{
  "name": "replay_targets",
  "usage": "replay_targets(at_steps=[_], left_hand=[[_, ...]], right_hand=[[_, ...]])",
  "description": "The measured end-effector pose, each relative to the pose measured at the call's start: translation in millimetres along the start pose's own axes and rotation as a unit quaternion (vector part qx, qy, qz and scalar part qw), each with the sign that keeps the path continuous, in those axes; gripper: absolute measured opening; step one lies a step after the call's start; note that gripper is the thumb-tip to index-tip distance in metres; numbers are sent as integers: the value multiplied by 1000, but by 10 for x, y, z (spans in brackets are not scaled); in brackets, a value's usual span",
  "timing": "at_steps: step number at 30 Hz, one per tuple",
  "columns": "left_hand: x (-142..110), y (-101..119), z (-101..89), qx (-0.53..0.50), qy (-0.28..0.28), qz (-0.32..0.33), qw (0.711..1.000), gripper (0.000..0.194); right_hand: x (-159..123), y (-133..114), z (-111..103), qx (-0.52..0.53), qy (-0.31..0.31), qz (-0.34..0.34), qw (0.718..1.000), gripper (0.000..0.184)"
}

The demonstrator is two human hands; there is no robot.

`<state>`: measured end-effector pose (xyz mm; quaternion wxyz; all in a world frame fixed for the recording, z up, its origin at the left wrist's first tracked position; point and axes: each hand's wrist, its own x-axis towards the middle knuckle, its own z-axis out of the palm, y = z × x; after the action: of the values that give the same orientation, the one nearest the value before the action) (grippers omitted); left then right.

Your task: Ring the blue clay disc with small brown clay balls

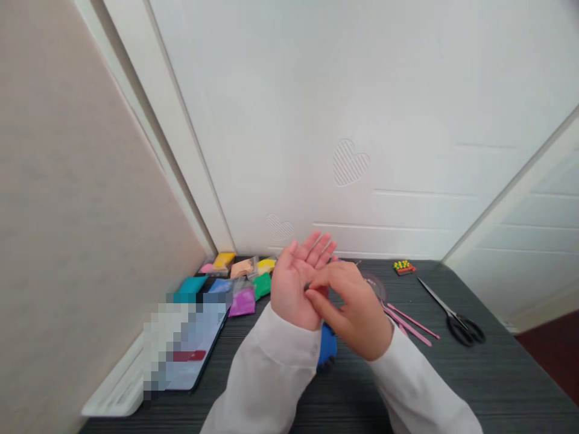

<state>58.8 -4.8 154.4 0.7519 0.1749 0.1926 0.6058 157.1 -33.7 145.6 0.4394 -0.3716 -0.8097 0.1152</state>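
Observation:
My left hand (294,289) is held palm up over the table, its fingers stretched out and apart. Above that palm, my right hand (355,307) pinches a small dark piece (307,287) between thumb and forefinger. The piece touches or nearly touches the palm; it is too small to name. Under my wrists lies a blue object (326,346) with dark bumps along its lower edge, mostly hidden by my left sleeve.
Bags of coloured clay, among them a purple one (243,301) and a green one (262,286), lie left. A tablet (203,343) leans nearby. To the right are pink modelling tools (414,328), black-handled scissors (456,322) and a small red-yellow item (404,267). A white panel stands behind.

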Motion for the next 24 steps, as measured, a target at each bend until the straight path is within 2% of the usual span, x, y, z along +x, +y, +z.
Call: replay_targets(at_steps=[3, 8, 12, 14, 17, 19, 20, 22, 24], left_hand=[[-28, 26, 2, -45, 12, -9, 999, 29], [-14, -27, 44, -103, 32, -16, 994, 28], [-30, -67, 69, -126, 33, -35, 991, 29], [-48, -100, 81, -129, 30, -44, 990, 29], [-91, -219, 125, -123, 2, -44, 991, 28], [-137, -337, 174, -104, -28, -43, 993, 27], [-165, -392, 202, -87, -46, -51, 994, 27], [-223, -464, 255, -50, -84, -58, 994, 33], [-269, -459, 293, -28, -68, -46, 996, 43]], right_hand=[[0, -25, -20, -14, -28, -12, 999, 8], [1, -57, -105, -38, 14, -6, 999, 8], [-20, -41, -160, -16, 42, -5, 999, 11], [-31, -43, -166, 14, 85, 1, 996, 12], [-41, -84, -135, 61, 211, 28, 975, 16], [-42, -116, -91, 76, 281, 43, 956, 25], [-40, -124, -65, 69, 295, 49, 952, 31], [-34, -107, -14, 31, 279, 59, 958, 46], [-33, -52, 26, -22, 238, 58, 969, 59]])
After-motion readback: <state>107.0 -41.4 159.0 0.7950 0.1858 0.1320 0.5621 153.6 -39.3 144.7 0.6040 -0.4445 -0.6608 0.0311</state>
